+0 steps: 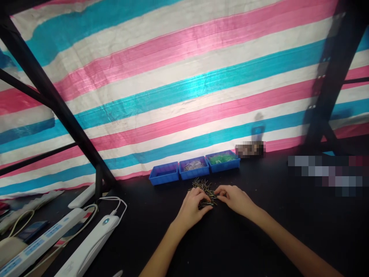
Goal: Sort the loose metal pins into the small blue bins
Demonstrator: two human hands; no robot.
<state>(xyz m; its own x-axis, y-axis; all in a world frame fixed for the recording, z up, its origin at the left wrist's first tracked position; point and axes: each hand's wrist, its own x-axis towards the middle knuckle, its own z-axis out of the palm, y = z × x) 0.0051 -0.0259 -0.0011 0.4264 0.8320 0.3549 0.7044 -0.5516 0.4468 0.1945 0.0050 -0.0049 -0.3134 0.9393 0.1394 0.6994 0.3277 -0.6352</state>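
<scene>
A loose pile of thin, dark and brassy screw-like pieces [203, 186] lies on the black table. My left hand [196, 202] curves around the pile's left and near side, its thumb and fingers apart, touching the pieces. At the pile's right edge is my right hand [230, 197], thumb and fingertips drawn together; whatever is between them is too small to name. Behind the pile stand three blue trays: the left one [164, 179] shows nothing inside, the middle one [194, 174] holds clear small pieces, and the right one [223, 165] holds green ones.
White power strips [43, 238] and a white device with a cable [92, 242] lie at the left. A black metal frame [69, 127] rises behind them. A striped sheet [184, 88] hangs behind the table [230, 246]. Blurred-out patches cover things at the right.
</scene>
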